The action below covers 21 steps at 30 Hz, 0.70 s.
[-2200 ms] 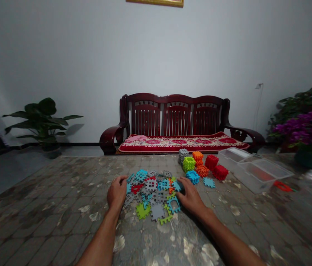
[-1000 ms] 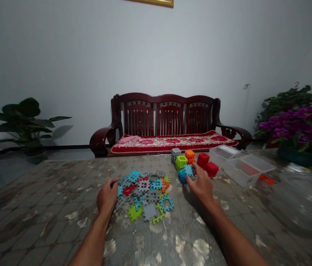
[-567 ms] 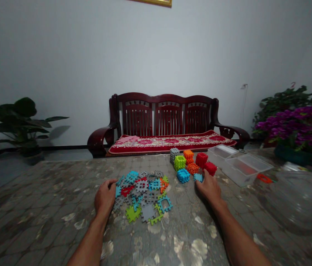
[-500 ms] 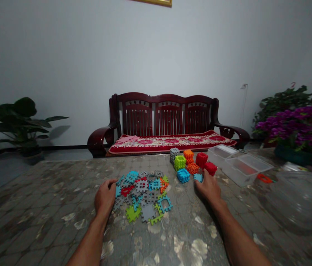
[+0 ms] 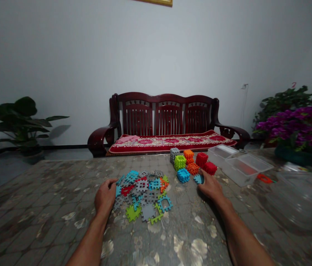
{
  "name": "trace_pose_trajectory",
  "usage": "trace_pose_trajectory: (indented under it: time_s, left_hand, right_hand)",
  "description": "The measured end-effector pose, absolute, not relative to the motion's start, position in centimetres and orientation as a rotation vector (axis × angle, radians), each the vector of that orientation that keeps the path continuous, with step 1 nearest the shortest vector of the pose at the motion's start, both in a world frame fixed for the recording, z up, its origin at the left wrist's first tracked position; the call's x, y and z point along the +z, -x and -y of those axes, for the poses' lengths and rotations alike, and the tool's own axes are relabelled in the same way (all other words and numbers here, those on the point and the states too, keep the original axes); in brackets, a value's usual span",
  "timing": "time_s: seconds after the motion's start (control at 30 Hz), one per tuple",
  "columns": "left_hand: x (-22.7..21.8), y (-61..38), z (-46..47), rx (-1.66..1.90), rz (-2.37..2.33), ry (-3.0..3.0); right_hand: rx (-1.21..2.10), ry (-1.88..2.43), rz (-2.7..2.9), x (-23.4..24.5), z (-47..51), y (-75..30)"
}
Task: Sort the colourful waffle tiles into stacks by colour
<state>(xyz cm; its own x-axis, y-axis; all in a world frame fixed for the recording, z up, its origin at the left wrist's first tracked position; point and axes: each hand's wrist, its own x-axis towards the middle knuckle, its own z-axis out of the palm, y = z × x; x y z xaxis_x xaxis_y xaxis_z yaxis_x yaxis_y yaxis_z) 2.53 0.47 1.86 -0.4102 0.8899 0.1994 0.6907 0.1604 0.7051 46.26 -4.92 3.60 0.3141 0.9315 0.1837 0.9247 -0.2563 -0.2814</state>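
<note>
A pile of flat toothed plastic tiles (image 5: 144, 192) in blue, grey, green, red and orange lies on the table (image 5: 47, 207). My left hand (image 5: 105, 195) rests at the pile's left edge, fingers curled against the tiles. My right hand (image 5: 210, 187) lies to the right of the pile, its fingertips on a loose blue tile (image 5: 198, 178). Behind that tile stand assembled cubes: a blue cube (image 5: 183, 175), a green cube (image 5: 180, 162), orange cubes (image 5: 190, 162), red cubes (image 5: 206, 163) and a grey cube (image 5: 174, 154).
Clear plastic boxes (image 5: 241, 164) sit at the table's right, with a clear lid or bowl (image 5: 305, 199) nearer me. A dark wooden bench (image 5: 167, 123) stands beyond the table's far edge. Potted plants (image 5: 20, 122) and purple flowers (image 5: 300, 125) flank the room.
My right hand left the pile's right side and moved right and forward to the loose blue tile beside the cubes. The left hand stayed at the pile.
</note>
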Motion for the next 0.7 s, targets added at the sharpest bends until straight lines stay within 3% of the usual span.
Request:
trace_pose_trajectory:
  time_s: [0.7]
  left_hand:
    - [1.6, -2.5, -0.5, 1.071, -2.182, -1.548]
  right_hand:
    - [-0.17, 2.35, 1.578, 2.0, 4.6, -45.3]
